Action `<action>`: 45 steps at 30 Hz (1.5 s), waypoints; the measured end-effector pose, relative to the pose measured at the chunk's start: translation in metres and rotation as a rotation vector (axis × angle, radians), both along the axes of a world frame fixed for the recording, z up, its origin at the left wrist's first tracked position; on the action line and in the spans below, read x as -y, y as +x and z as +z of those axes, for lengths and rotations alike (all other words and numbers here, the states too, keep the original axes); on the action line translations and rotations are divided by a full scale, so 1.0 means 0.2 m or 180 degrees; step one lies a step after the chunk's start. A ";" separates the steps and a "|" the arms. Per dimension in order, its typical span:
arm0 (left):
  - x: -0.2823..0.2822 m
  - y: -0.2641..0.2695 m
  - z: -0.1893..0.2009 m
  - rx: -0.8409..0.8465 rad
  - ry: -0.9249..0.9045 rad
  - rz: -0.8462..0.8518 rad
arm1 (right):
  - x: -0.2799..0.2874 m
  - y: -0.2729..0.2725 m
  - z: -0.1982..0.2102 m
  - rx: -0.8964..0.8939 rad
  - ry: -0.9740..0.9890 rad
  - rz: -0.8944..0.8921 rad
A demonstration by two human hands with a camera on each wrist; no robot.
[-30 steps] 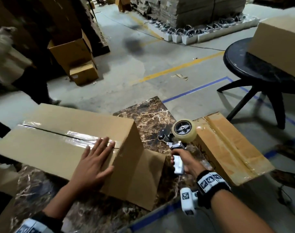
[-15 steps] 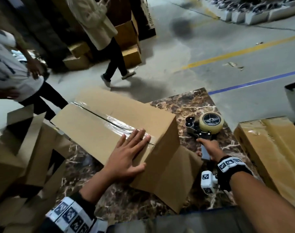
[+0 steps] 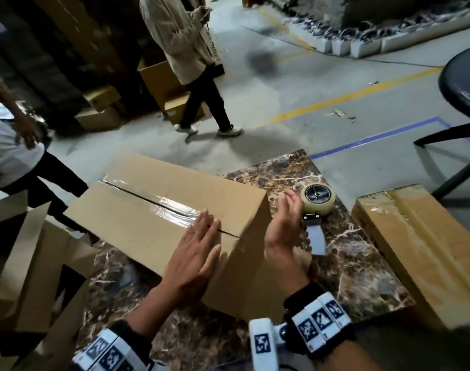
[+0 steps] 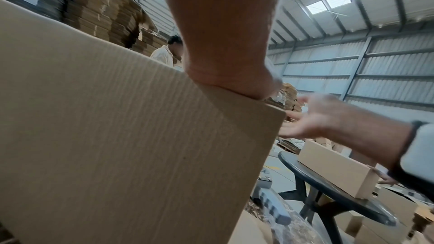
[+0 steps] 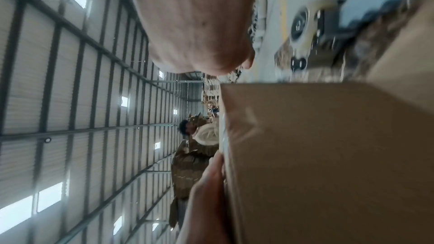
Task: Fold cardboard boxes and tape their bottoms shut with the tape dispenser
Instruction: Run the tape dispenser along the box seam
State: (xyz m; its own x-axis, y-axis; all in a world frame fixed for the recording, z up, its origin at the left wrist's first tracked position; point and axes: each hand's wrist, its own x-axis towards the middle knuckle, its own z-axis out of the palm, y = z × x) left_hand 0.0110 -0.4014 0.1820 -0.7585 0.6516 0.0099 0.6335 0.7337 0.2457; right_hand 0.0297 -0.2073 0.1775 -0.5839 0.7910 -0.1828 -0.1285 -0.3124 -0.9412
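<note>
On marble table [image 3: 357, 277], one taped box [image 3: 153, 215], one tape dispenser [image 3: 315, 210], two hands apparently flat: left hand [image 3: 196, 253], right hand [image 3: 282, 223].

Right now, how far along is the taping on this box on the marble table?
Done: clear tape already runs along the seam of the box, and the tape dispenser lies set down on the marble table. In hand: the left hand presses flat on the near end of the tape; the right hand is open beside the box's end. Left: moving this box aside, probably.
</note>
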 end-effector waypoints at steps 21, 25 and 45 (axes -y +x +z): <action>0.27 -0.40 0.06 0.0074 -0.0343 -0.1297 | 0.33 0.05 -0.04 0.1371 0.0117 -0.0182; 0.27 -0.39 -0.02 -0.0051 -0.0374 -0.0601 | 0.44 -0.13 0.09 0.2151 0.0972 0.0652; 0.36 -0.67 0.00 0.0174 -0.0556 -0.0752 | 0.70 -0.30 0.08 0.3826 0.3421 0.1076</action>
